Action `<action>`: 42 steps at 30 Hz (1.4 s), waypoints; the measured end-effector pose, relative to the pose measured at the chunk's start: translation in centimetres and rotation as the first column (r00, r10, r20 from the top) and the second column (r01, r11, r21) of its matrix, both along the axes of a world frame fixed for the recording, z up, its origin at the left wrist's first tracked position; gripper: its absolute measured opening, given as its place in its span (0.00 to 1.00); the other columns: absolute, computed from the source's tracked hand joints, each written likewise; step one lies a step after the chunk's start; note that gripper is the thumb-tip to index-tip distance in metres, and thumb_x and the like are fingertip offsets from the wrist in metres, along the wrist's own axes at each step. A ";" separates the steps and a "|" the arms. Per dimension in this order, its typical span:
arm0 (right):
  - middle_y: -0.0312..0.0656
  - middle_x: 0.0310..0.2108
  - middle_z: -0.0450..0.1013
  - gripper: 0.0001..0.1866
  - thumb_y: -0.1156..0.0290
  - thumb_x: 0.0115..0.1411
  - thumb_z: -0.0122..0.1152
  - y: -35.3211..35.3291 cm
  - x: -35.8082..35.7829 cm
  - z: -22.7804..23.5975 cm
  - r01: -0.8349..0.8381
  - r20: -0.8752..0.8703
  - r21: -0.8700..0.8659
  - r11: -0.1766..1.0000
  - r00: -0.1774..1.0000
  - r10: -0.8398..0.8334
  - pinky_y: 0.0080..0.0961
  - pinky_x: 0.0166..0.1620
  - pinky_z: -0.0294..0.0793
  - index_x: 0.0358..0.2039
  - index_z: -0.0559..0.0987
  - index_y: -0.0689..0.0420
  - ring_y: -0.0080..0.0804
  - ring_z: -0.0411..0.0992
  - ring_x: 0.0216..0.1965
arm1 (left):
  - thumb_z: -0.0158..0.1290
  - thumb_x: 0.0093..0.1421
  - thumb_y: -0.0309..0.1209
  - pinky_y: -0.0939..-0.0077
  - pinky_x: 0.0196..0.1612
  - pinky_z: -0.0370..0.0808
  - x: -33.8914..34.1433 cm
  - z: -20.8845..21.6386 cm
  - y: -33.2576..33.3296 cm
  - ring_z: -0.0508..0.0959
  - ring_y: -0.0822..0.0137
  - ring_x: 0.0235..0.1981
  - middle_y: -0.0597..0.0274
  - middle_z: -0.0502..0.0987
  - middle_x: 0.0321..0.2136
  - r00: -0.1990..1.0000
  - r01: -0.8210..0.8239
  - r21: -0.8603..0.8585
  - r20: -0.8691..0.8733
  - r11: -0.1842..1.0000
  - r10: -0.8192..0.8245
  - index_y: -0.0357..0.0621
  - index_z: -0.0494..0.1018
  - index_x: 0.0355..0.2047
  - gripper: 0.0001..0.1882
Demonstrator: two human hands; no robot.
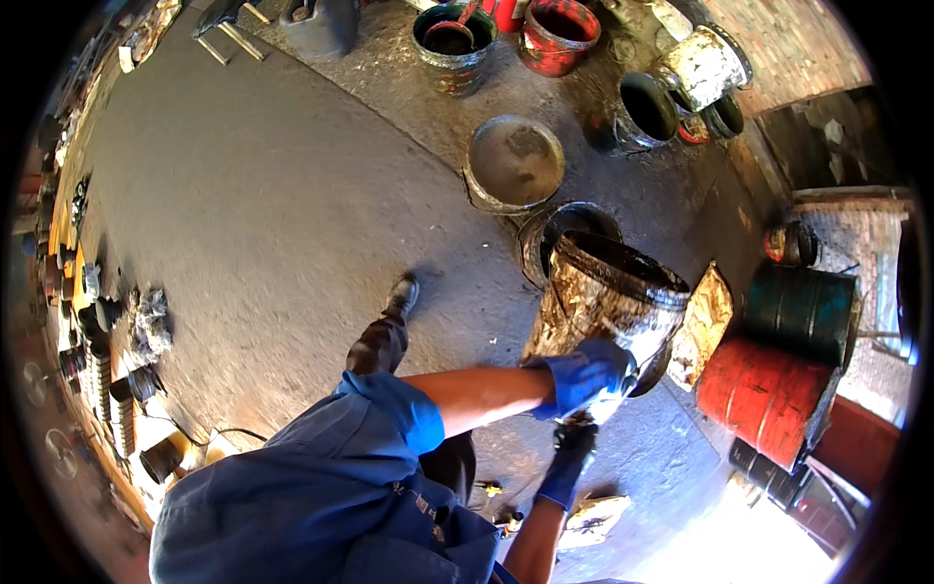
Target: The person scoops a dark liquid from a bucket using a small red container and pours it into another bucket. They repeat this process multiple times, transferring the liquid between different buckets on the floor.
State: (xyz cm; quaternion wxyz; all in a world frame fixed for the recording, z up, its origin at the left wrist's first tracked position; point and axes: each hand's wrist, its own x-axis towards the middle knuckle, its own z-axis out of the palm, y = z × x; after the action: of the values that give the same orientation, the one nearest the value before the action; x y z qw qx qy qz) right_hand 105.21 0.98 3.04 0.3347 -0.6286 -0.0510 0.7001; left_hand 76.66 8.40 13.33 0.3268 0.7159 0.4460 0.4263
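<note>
A large stained bucket [608, 307], brown and pale with a dark-coated rim, stands in front of me, its open mouth showing a dark inside. My left hand [587, 376], in a blue glove, is at the bucket's near side, with its fingers closed round something bright that glare washes out. Just below it, my right hand [574, 440], in a blue glove blackened over the fingers, is closed near the same pale, glaring spot. What the fingers hold cannot be made out. Behind the stained bucket, a dark bucket [537, 245] is partly hidden.
A bucket with grey-brown contents [516, 164] stands farther off. Beyond are a bucket with a red-handled tool [452, 60], a red-stained bucket [556, 39] and a tipped dark bucket [647, 109]. Red [764, 394] and green [803, 310] drums lie at right. Clutter lines the left edge.
</note>
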 end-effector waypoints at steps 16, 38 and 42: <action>0.46 0.32 0.74 0.19 0.52 0.57 0.49 -0.5 -32.6 -5.5 -0.166 -0.182 -0.143 0.976 0.973 0.139 0.33 0.27 0.73 0.39 0.71 0.55 0.38 0.73 0.28 | 0.52 0.54 0.33 0.75 0.25 0.70 -34.4 16.1 -0.3 0.74 0.68 0.22 0.55 0.75 0.21 0.961 -0.061 -0.765 0.128 0.642 0.245 0.38 0.72 0.30 0.10; 0.44 0.37 0.74 0.19 0.61 0.56 0.54 5.3 -25.9 -3.3 -0.398 0.177 -0.270 0.877 0.874 0.452 0.24 0.23 0.72 0.47 0.68 0.51 0.30 0.74 0.24 | 0.50 0.53 0.36 0.73 0.31 0.69 -71.1 -15.2 -10.4 0.75 0.67 0.26 0.59 0.76 0.24 0.674 -0.572 -0.806 -0.357 0.152 0.647 0.40 0.74 0.31 0.12; 0.48 0.38 0.73 0.23 0.54 0.56 0.53 3.3 -21.3 -2.6 -0.333 0.212 -0.056 0.941 0.917 0.337 0.26 0.25 0.73 0.48 0.66 0.53 0.34 0.74 0.27 | 0.50 0.54 0.37 0.71 0.38 0.68 -68.3 -16.8 -8.9 0.74 0.64 0.33 0.56 0.76 0.32 0.792 -0.518 -0.767 -0.265 0.377 0.550 0.38 0.74 0.35 0.15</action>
State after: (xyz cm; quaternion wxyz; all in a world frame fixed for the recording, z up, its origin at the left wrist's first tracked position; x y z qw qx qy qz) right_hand 83.94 4.30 0.48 0.1965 -0.6867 -0.1877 0.6742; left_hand 8.33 -0.54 -3.44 0.4680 0.2942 0.7891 0.2679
